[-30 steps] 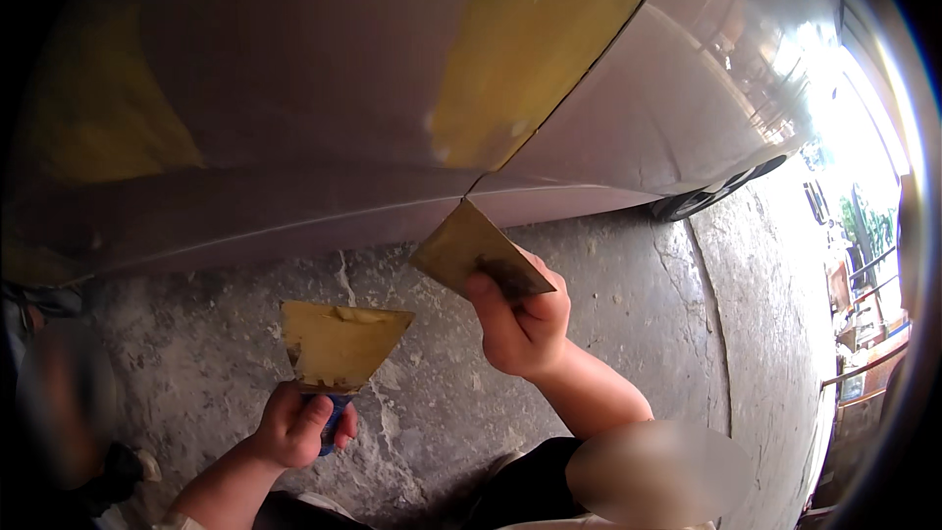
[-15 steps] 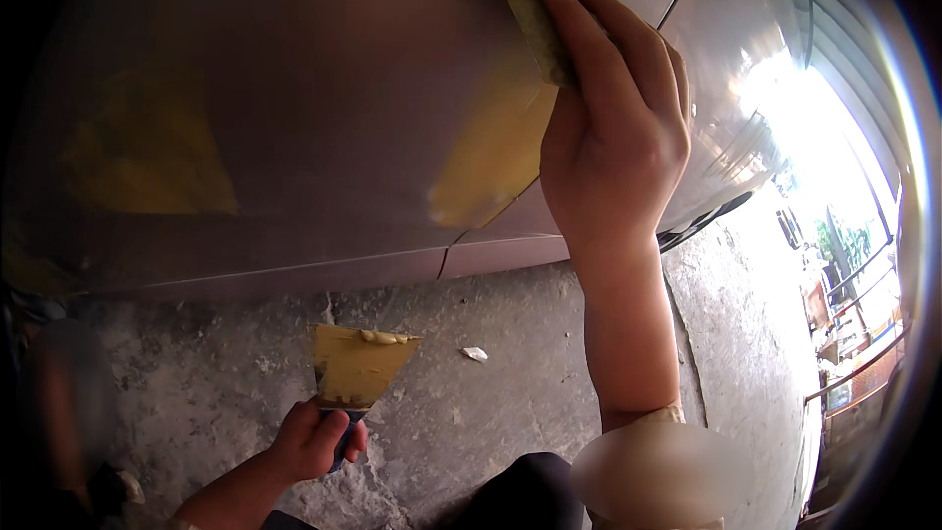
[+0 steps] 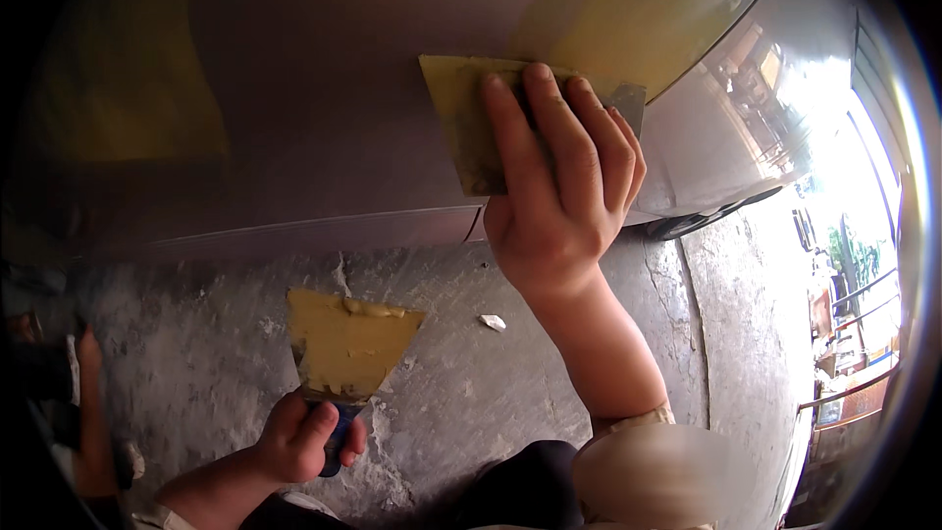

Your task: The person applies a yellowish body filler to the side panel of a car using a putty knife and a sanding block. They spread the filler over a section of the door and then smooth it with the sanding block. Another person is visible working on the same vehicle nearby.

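My right hand (image 3: 559, 186) grips a flat, thin spreader (image 3: 451, 118) coated yellowish, held against the car's mauve-grey panel (image 3: 324, 79) at the lower edge of a yellow filler patch (image 3: 628, 10). My fingers lie across the spreader, partly hiding it. Lower down, over the floor, my left hand (image 3: 299, 442) is closed round the dark blue handle of a putty knife (image 3: 348, 344), whose wide blade carries yellow paste with a thicker ridge along the top edge. Another yellow patch (image 3: 142, 98) shows on the panel at the left.
A cracked concrete floor (image 3: 510, 383) lies below the car, with a small white scrap (image 3: 493, 322) on it. A wheel (image 3: 682, 226) sits at the right, beside a bright opening and cluttered racks (image 3: 859, 353). Another person's arm (image 3: 90, 402) is at the far left.
My right hand rose high onto the panel, then came lower, with the spreader's top edge now nearly horizontal. The view has shifted; my left hand still holds the loaded knife low down.
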A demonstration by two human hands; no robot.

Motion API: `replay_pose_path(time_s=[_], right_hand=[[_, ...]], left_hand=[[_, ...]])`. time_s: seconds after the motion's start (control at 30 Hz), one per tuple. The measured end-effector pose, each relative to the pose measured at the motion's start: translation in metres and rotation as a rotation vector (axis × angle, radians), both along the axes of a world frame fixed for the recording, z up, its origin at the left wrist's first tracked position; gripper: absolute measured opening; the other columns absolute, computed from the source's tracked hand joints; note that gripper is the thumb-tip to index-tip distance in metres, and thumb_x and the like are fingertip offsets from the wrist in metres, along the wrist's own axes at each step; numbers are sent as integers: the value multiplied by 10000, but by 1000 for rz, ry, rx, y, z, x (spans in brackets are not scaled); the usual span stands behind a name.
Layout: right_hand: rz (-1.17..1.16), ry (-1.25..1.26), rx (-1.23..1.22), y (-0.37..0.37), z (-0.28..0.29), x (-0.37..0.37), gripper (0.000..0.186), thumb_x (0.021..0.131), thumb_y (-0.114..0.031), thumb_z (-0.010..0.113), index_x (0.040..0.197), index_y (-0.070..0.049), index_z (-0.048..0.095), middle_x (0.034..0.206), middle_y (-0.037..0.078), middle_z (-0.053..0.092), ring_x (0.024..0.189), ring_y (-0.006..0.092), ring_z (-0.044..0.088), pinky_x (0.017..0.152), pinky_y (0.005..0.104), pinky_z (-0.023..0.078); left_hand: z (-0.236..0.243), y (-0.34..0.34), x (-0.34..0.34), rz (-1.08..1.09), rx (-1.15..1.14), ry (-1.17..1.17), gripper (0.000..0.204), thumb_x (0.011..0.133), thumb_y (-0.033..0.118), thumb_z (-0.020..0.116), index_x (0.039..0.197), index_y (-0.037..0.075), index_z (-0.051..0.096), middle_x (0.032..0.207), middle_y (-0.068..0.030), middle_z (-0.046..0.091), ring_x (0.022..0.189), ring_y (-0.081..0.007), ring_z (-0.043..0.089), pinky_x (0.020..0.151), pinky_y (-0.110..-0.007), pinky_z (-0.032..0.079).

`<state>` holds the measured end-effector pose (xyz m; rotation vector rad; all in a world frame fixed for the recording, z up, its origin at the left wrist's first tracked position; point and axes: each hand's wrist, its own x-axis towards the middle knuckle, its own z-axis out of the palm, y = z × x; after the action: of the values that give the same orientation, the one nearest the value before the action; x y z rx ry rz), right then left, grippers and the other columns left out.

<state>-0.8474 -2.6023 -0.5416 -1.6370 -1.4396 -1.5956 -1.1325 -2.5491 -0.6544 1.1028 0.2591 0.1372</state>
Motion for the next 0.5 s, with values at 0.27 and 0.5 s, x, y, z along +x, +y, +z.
replay_pose_path(time_s=[0.27,0.5], right_hand=[[-30,32,-44,2,-77,9,395,740,-107,531,1088,-140,714,1174,48,631,1089,246,560,958,420,393],[-45,61,-102,-1,-114,15,370,753,-102,550,1084,-158,707,1211,27,608,1105,240,547,979,422,379]], left_hand=[[-5,-2,-5,-40,17,12,362,1018,320,381,1133,-10,476,765,-118,597,605,-133,542,582,-286,473],[-4,-9,-9,-39,54,38,384,1015,348,385,1108,-12,482,751,-113,592,599,-133,544,578,-284,472]])
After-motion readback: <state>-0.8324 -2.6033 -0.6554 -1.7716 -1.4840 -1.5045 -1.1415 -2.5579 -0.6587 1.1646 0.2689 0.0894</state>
